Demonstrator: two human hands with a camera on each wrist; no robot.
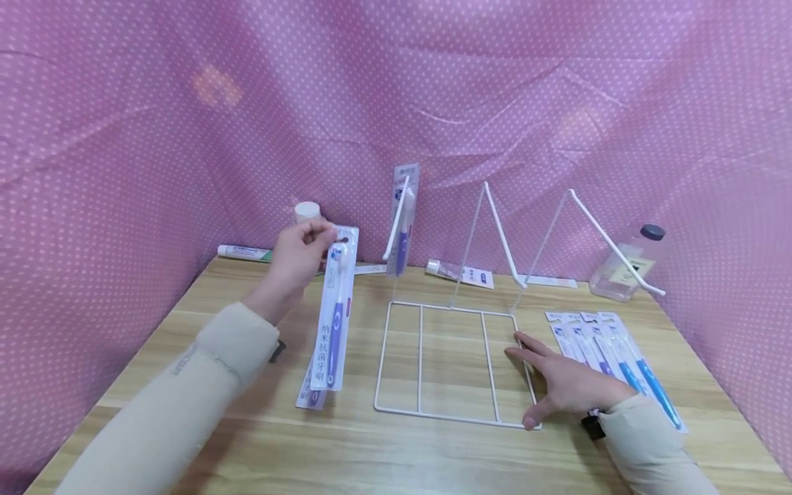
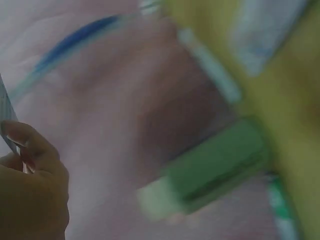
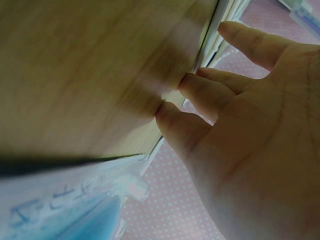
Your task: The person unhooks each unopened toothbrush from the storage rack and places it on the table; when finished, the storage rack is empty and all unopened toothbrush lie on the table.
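Note:
My left hand (image 1: 295, 258) pinches the top of a packaged toothbrush (image 1: 337, 323) with a purple handle, holding it upright left of a white wire rack (image 1: 458, 417). Behind its lower end, another purple toothbrush pack (image 1: 307, 399) lies on the table. In the left wrist view, only a sliver of the held pack (image 2: 6, 112) shows at the edge. A third purple pack (image 1: 402, 254) hangs on the rack's left arm; the other two arms are bare. My right hand (image 1: 572, 381) rests at the rack's right side, fingers spread along the base wire and thumb at the front corner.
Several toothbrush packs (image 1: 640, 371), blue and purple, lie fanned at the right. Along the back are toothpaste tubes (image 1: 244, 253), a white-capped green bottle (image 2: 220, 165) and a clear, dark-capped bottle (image 1: 619, 275). A pink dotted curtain (image 1: 526, 89) surrounds the table.

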